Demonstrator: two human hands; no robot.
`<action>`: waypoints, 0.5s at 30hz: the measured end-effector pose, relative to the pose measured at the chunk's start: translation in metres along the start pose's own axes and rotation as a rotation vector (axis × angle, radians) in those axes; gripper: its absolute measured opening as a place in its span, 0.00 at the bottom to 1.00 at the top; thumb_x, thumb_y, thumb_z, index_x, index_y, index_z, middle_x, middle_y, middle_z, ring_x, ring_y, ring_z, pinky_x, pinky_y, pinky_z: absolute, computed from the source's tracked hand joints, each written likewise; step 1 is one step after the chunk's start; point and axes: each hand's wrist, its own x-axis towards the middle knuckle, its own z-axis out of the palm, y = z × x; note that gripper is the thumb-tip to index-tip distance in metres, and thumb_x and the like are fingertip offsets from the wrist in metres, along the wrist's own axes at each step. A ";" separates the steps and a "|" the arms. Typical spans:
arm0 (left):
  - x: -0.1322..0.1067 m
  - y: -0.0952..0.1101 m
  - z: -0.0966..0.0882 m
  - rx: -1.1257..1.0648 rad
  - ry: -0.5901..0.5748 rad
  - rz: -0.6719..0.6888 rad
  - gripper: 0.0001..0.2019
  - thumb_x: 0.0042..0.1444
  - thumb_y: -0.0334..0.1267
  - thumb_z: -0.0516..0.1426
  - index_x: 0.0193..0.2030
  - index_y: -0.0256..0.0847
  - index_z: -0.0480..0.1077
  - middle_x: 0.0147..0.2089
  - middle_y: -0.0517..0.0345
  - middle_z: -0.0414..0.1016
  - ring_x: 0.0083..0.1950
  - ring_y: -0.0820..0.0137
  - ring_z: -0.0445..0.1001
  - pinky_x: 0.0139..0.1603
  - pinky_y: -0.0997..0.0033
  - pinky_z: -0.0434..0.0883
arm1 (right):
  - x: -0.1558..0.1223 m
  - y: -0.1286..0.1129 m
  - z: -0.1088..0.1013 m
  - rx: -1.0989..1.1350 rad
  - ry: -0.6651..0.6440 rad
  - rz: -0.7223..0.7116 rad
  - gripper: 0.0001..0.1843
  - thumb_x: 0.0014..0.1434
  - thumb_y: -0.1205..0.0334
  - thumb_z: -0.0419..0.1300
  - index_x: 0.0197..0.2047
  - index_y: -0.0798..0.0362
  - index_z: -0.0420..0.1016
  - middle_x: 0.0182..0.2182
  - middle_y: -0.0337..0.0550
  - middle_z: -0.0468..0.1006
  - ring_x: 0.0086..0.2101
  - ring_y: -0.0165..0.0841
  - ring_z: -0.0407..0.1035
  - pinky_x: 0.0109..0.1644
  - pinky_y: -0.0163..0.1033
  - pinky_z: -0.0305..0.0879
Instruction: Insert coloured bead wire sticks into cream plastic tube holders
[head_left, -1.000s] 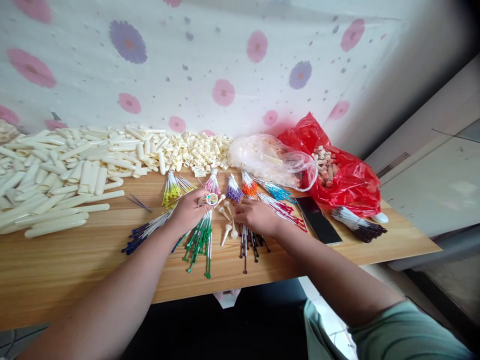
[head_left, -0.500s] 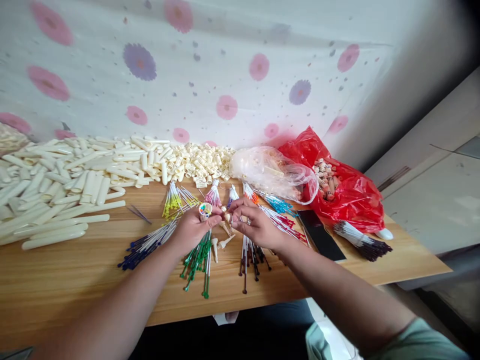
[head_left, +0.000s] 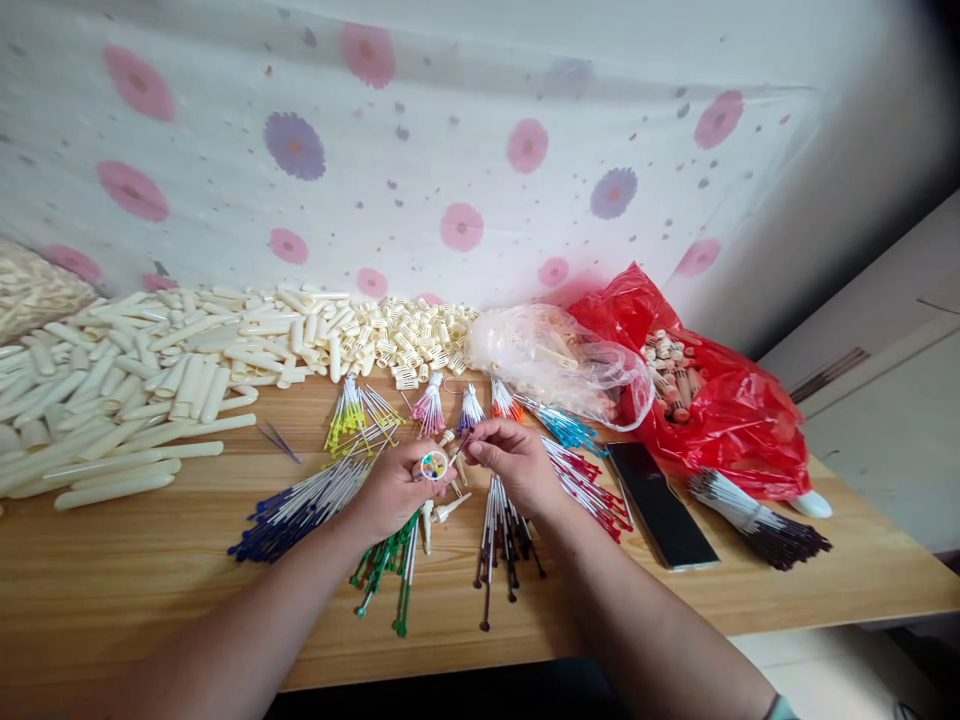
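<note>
My left hand [head_left: 391, 488] is closed around a short white pen barrel [head_left: 434, 466], whose round open end faces me with several coloured tips inside. Close beside it, my right hand [head_left: 516, 462] pinches a thin refill stick [head_left: 459, 450] against the barrel's side; its far end is hard to make out. Under the hands lie a few pale cone-tipped pieces [head_left: 452, 507]. Bundles of white refill sticks with coloured ends fan out around them: green [head_left: 390, 565], dark blue [head_left: 300, 510], dark brown [head_left: 501, 545], red [head_left: 589, 485], yellow [head_left: 346, 415] and blue [head_left: 562, 425].
Long cream tubes [head_left: 150, 390] and slotted cream pieces [head_left: 412, 335] are heaped at the back left. A clear plastic bag [head_left: 555, 360] and a red bag [head_left: 757, 420] stand at the back right. A black phone [head_left: 661, 505] and dark-tipped sticks [head_left: 761, 520] lie on the right.
The barrel's open end has tipped further toward me. My right hand has shifted slightly right and down, and a thin stick now shows at its fingertips. The whole view has shifted a little.
</note>
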 end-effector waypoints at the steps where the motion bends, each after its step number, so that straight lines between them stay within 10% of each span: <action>1: 0.000 -0.002 0.000 0.014 -0.005 0.010 0.04 0.49 0.33 0.58 0.25 0.37 0.68 0.21 0.66 0.68 0.22 0.77 0.65 0.25 0.78 0.63 | 0.000 0.000 0.000 -0.005 0.007 0.012 0.08 0.45 0.61 0.68 0.31 0.51 0.76 0.26 0.35 0.75 0.26 0.25 0.67 0.33 0.33 0.64; 9: 0.001 -0.014 0.000 0.132 0.006 0.123 0.02 0.49 0.29 0.58 0.31 0.39 0.72 0.26 0.64 0.72 0.26 0.76 0.68 0.29 0.77 0.65 | -0.005 -0.007 -0.003 -0.361 0.094 -0.167 0.05 0.52 0.61 0.63 0.30 0.53 0.74 0.24 0.37 0.75 0.25 0.27 0.68 0.30 0.34 0.65; 15: 0.005 -0.022 -0.009 0.146 0.139 0.221 0.03 0.50 0.29 0.59 0.31 0.40 0.73 0.30 0.59 0.76 0.32 0.72 0.73 0.34 0.73 0.68 | -0.039 -0.059 -0.001 -0.635 0.291 -0.781 0.07 0.57 0.69 0.56 0.40 0.50 0.72 0.31 0.42 0.76 0.34 0.34 0.72 0.38 0.43 0.70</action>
